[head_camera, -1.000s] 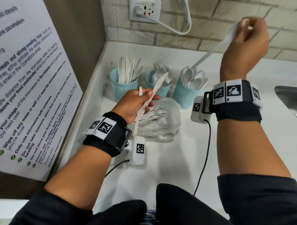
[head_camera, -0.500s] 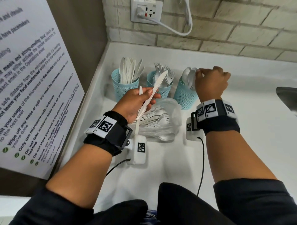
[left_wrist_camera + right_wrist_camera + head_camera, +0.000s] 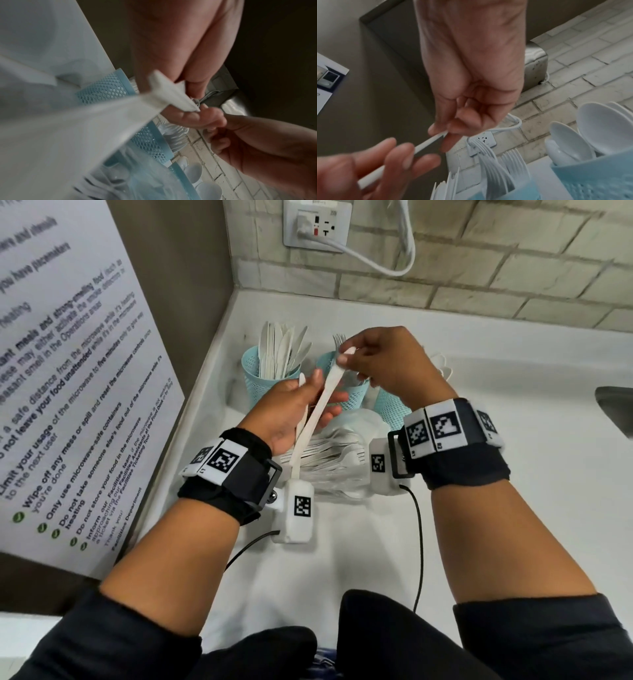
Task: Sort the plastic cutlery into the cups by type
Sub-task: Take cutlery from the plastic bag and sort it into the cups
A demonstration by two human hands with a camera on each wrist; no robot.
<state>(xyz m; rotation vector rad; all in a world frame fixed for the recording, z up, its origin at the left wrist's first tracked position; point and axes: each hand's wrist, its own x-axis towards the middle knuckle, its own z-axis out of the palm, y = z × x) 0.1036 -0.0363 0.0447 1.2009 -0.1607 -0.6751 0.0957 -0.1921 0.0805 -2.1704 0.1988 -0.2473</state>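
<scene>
White plastic, thin and light, the knife (image 3: 318,409) looks stiff along its length but likely slick and easy to flick, so the better hold is near an end, pinched flat; it slants above the worktop (image 3: 513,508) in front of the three mesh cups (image 3: 260,374). The left hand (image 3: 291,412), at about 8 o'clock of the cups, curls its grip round the lower shaft, while the right hand (image 3: 387,361) pinches the upper tip. Loose cutlery (image 3: 329,453) lies bagged below the hands, unsorted.
</scene>
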